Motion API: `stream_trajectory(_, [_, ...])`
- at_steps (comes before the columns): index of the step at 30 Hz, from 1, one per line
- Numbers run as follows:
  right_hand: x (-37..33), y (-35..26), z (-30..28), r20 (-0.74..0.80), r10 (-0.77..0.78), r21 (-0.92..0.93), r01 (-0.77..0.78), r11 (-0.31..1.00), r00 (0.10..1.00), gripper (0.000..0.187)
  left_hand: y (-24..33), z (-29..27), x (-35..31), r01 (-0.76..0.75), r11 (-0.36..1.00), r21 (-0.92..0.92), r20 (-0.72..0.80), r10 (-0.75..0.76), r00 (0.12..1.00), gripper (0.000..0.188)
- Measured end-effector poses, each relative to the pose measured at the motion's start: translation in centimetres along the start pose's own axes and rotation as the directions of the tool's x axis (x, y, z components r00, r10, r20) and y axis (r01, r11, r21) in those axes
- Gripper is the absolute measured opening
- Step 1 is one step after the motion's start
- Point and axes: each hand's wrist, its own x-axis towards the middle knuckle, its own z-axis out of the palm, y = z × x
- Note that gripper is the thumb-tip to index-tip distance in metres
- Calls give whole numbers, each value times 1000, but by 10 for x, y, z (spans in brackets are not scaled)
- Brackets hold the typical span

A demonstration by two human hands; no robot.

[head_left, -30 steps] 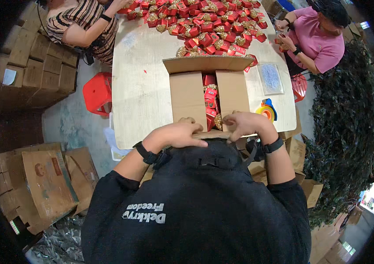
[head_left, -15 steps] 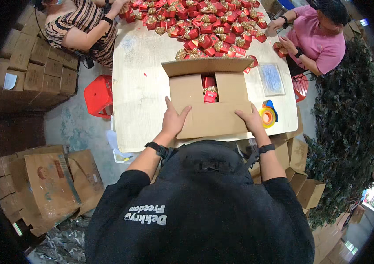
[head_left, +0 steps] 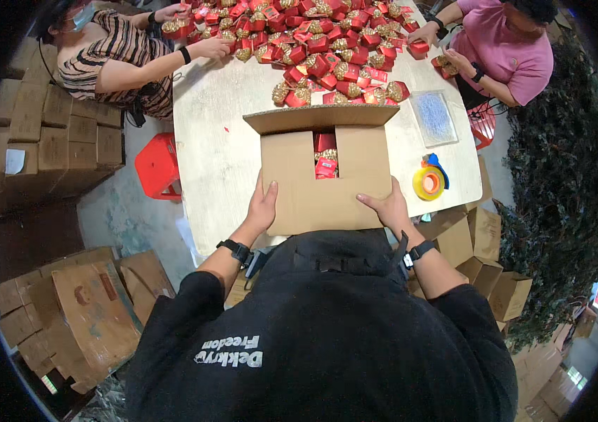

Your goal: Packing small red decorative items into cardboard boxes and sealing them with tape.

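Observation:
A brown cardboard box stands at the table's near edge, against my front. Its side flaps and near flap are folded in, while the far flap sticks up. Through the gap between the flaps show red packets with gold tops. My left hand grips the box's left side near the front corner. My right hand holds the right side, its thumb lying over the near flap. Most fingers of both hands are hidden behind the box's sides.
The pale table bears a big pile of red-and-gold packets at its far end. A tape dispenser and a clear flat tray lie right of the box. Co-workers handle packets at both sides. A red stool stands left; cartons surround.
The box, held in both hands, sits slightly nearer and further left in view. The left co-worker's hand has reached to the pile; the right co-worker's hand has moved to a packet.

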Motion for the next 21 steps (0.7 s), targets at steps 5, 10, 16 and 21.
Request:
stream_trajectory(5, [4, 14, 3, -82, -83, -77, 77, 994, 993, 113, 38, 6, -1, 211, 941, 264, -58, -203, 977, 65])
stream_trajectory(10, [-6, -5, 5, -180, -362, -454, 249, 856, 915, 115, 50, 33, 1, -101, 163, 981, 65, 216, 974, 85])
stream_trajectory(16, [0, -34, 17, 182, -407, -810, 371, 453, 895, 100, 61, 40, -2, -156, 254, 955, 128, 124, 984, 96])
stream_trajectory(21, [3, -52, 28, 260, -411, -804, 432, 409, 874, 102, 54, 47, 2, -225, 296, 928, 171, 198, 965, 92])
